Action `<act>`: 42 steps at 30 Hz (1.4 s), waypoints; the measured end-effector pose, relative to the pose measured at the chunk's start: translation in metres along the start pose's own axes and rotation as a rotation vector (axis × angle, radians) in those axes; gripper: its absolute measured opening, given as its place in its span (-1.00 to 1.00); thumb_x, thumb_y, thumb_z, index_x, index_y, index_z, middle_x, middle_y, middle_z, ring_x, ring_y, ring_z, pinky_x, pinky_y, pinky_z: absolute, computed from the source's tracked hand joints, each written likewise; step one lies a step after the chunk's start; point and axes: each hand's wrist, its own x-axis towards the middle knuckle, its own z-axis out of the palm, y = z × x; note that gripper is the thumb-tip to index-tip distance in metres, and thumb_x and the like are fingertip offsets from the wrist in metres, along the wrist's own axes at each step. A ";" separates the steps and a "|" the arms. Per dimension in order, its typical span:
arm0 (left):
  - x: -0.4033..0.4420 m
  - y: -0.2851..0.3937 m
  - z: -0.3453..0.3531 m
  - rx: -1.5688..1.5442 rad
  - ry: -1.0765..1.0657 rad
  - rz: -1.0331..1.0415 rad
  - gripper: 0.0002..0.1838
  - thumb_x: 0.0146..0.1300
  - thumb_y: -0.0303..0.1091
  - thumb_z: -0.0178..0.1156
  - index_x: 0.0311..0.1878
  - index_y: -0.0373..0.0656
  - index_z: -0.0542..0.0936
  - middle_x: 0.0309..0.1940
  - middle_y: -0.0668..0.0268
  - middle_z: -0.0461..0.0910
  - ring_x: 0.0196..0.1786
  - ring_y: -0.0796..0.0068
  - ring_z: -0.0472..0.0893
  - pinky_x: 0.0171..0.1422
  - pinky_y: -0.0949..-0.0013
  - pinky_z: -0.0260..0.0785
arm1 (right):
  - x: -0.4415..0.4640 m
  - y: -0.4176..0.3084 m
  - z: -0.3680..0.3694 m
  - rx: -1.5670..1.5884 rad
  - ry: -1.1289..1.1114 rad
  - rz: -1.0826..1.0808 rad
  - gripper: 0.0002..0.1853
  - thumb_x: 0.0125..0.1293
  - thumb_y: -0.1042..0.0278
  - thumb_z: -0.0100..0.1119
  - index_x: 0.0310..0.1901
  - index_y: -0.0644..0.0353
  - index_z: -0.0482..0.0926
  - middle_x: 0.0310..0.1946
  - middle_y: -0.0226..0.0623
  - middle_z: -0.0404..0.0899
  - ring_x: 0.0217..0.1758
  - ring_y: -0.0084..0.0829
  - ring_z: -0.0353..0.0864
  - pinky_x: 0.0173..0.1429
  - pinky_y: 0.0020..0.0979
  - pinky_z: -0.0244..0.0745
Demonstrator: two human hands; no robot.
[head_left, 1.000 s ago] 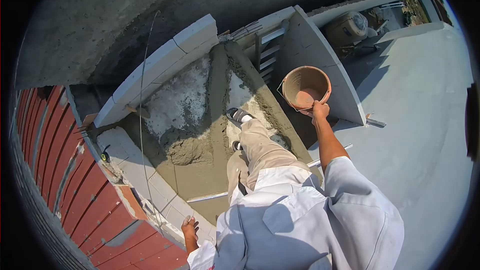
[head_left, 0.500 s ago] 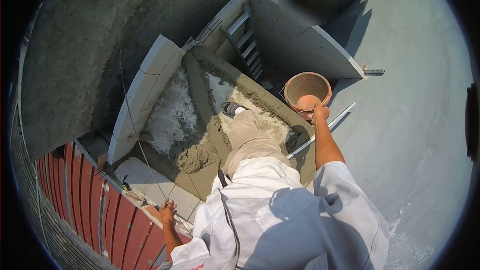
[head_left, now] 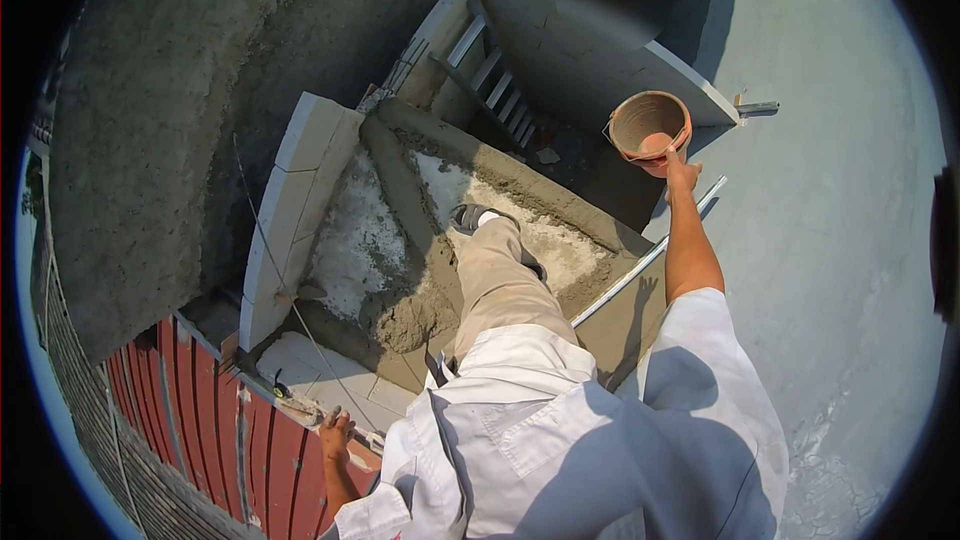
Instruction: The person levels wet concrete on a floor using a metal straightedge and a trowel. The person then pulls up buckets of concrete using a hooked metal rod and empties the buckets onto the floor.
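Note:
An orange-brown bucket (head_left: 648, 130) hangs from my right hand (head_left: 682, 172), which is closed on its near rim. Inside, the bucket shows a reddish bottom; its wire handle droops on the left side. Lower left, my left hand (head_left: 337, 432) is loosely open above the edge of a pale block ledge, with nothing visible in it. A thin cord (head_left: 300, 315) runs down close to that hand. Below me, wet mortar (head_left: 405, 315) lies in a heap and in bands over a whitish slab. My shoe (head_left: 466, 218) stands on the slab.
A metal straightedge (head_left: 650, 278) lies along the slab's right edge. Beyond that edge is a stairwell opening with a ladder (head_left: 490, 90). Pale block walls (head_left: 285, 205) border the slab. Red metal roofing (head_left: 200, 410) drops away at left. A tape measure (head_left: 281, 388) rests on the ledge.
My right arm has stretched out, carrying the bucket up and to the right, toward the wall's end. My left hand has stayed by the ledge. The view has shifted slightly.

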 end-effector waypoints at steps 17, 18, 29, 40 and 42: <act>-0.020 -0.109 0.075 -0.286 -0.017 -0.080 -0.48 0.36 -0.55 0.36 0.37 -0.36 0.52 -0.41 0.26 0.66 -0.50 0.48 0.57 -0.33 0.30 0.62 | -0.191 0.149 0.047 -1.041 -0.964 -0.388 -0.13 0.19 0.33 0.49 0.52 0.33 0.33 0.18 0.23 0.63 0.30 0.04 0.64 0.30 -0.15 0.56; -0.004 -0.145 0.082 -0.325 -0.033 -0.083 -0.47 0.36 -0.54 0.37 0.38 -0.36 0.52 -0.34 0.21 0.69 -0.43 0.45 0.62 -0.27 0.31 0.62 | -0.190 0.142 0.047 -1.225 -0.999 -0.515 -0.13 0.15 0.37 0.49 0.51 0.33 0.35 0.05 0.25 0.71 0.20 0.05 0.72 0.18 -0.15 0.63; -0.011 -0.155 0.092 -0.428 -0.111 -0.060 -0.33 0.41 -0.28 0.36 0.52 -0.22 0.39 0.05 0.15 0.72 -0.01 0.16 0.73 0.10 0.12 0.59 | -0.172 0.108 0.013 -0.860 -0.683 -0.569 -0.45 0.13 0.39 0.44 0.23 0.14 0.69 0.12 0.02 0.73 0.23 -0.12 0.72 0.28 -0.24 0.62; -0.007 -0.191 0.137 -0.706 -0.033 -0.142 -0.57 0.41 -0.40 0.33 0.29 -0.31 0.58 -0.52 0.33 0.62 -0.59 0.51 0.57 -0.40 0.31 0.64 | -0.201 0.090 0.043 -1.085 -0.933 -0.691 -0.72 0.24 0.37 0.42 -0.06 0.33 0.76 -0.25 -0.09 0.79 -0.26 -0.19 0.78 -0.05 -0.22 0.64; -0.023 -0.192 0.148 -0.718 -0.013 -0.202 -0.57 0.42 -0.44 0.31 0.31 -0.32 0.56 -0.54 0.32 0.60 -0.55 0.48 0.61 -0.38 0.30 0.68 | -0.203 0.081 0.052 -0.994 -1.020 -0.725 -0.60 0.23 0.43 0.37 0.11 0.35 0.70 -0.15 0.00 0.79 -0.18 -0.16 0.79 -0.04 -0.24 0.65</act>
